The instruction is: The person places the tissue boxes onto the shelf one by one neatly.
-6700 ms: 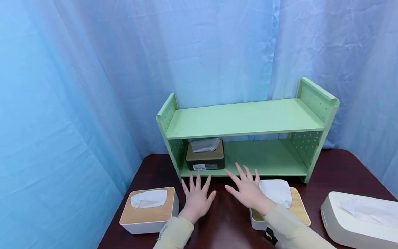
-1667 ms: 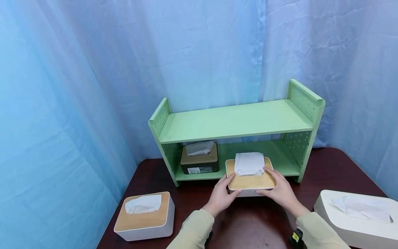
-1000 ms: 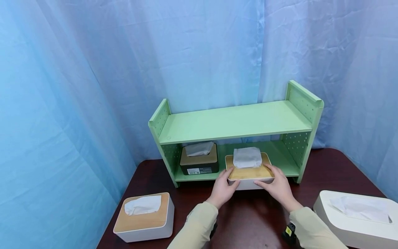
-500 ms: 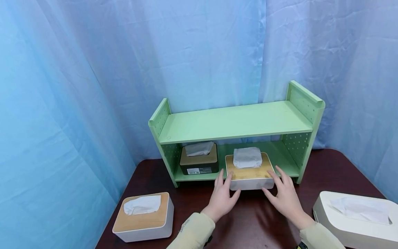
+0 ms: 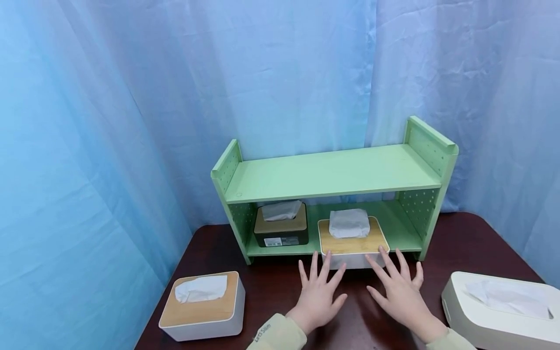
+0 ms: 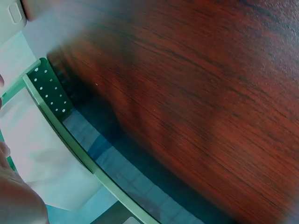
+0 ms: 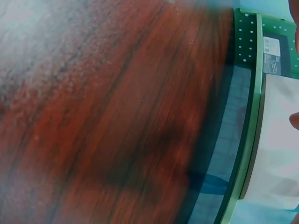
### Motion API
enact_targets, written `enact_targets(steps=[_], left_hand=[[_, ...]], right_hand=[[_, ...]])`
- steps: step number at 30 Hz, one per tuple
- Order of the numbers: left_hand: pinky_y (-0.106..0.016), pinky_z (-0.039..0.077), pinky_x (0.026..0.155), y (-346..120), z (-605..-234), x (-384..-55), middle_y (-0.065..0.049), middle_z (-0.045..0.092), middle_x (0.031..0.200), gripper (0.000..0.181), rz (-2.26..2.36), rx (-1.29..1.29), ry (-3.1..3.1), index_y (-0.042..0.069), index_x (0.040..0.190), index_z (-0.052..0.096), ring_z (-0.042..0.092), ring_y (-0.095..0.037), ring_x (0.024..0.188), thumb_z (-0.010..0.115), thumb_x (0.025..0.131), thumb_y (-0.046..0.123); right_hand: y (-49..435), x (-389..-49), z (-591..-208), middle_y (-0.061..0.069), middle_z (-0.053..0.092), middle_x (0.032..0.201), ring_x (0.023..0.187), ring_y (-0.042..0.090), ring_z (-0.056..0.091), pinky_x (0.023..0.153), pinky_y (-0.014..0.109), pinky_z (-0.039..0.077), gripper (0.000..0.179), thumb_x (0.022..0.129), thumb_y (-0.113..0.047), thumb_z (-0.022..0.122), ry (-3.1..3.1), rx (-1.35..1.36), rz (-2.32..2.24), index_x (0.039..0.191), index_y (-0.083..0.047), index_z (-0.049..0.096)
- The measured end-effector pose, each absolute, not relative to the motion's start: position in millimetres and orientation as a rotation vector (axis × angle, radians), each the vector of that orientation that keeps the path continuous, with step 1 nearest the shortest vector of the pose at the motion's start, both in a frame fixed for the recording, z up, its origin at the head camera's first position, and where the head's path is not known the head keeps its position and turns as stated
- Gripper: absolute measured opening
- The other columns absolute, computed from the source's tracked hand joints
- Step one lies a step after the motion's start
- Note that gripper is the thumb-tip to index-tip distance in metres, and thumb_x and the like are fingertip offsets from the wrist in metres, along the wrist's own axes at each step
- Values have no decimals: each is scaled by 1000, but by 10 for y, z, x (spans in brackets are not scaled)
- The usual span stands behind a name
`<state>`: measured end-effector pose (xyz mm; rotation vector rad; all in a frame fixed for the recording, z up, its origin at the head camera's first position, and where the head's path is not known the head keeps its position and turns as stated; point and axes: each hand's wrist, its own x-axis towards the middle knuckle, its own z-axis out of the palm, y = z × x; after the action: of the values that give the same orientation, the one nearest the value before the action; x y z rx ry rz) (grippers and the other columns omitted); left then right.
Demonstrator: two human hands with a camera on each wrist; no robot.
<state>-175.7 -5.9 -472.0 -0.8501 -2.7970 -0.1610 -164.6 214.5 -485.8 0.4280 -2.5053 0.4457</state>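
Observation:
A white tissue box [image 5: 355, 261] with a wooden lid and a tissue poking out sits on the lower level of the green shelf [image 5: 325, 250], overlapping its front edge in the head view. My left hand [image 5: 317, 297] is spread flat before its left side, holding nothing, fingertips near the front face. Before its right side, my right hand [image 5: 401, 296] is likewise spread, with fingertips overlapping the box. Each wrist view has the box's white wall beside the green rail; the left wrist view catches part of the left hand [image 6: 18, 200].
A dark tissue box [image 5: 280, 231] stands at the left of the lower shelf. On the dark wooden table [image 5: 350, 321], a white box with an orange-brown lid [image 5: 199, 316] lies left and a long white tissue box [image 5: 498, 311] right. A blue curtain [image 5: 280, 78] hangs behind.
Both hands carried the wooden-lidded tissue box from the table onto the lower shelf, then let go. They have since drawn back towards me with fingers spread; the box stays there.

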Motion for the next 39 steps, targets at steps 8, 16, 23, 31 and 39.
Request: enact_targets(steps=[8,16,23,31,39], left_hand=[[-70,17,103,-50,-4716,-1846,-9,14,159,62,-164,-808,-2805,31,150,26,10,-44,143,48,95,48],[-69,13,106,-2,-4666,-1946,-7,10,160,61,-167,-743,-2874,33,151,22,5,-43,144,43,97,50],[-68,13,107,50,-4643,-2039,-6,12,160,60,-161,-711,-2890,33,151,23,5,-42,144,43,97,50],[-67,12,108,67,-4630,-2173,-4,12,160,59,-128,-708,-2901,35,150,22,5,-39,145,41,97,52],[-64,8,110,86,-4587,-2280,-1,7,161,59,-110,-692,-2951,37,151,19,2,-37,146,37,97,55]], right_hand=[[2171,-1703,-4878,11,32,150,132,54,18,93,79,4,72,76,-31,76,-2564,396,422,140,-23,45],[2173,-1828,-4838,9,26,155,135,55,14,95,78,0,71,81,-36,71,-2639,386,422,144,-25,40],[2197,-1962,-4826,11,24,156,138,53,7,96,78,0,68,84,-38,68,-2680,369,402,144,-21,41],[2234,-2087,-4837,8,21,157,141,49,1,97,78,-1,66,88,-45,62,-2695,364,394,146,-25,37],[2255,-2178,-4790,9,22,157,140,50,4,98,77,-2,65,90,-52,54,-2744,343,410,146,-24,37]])
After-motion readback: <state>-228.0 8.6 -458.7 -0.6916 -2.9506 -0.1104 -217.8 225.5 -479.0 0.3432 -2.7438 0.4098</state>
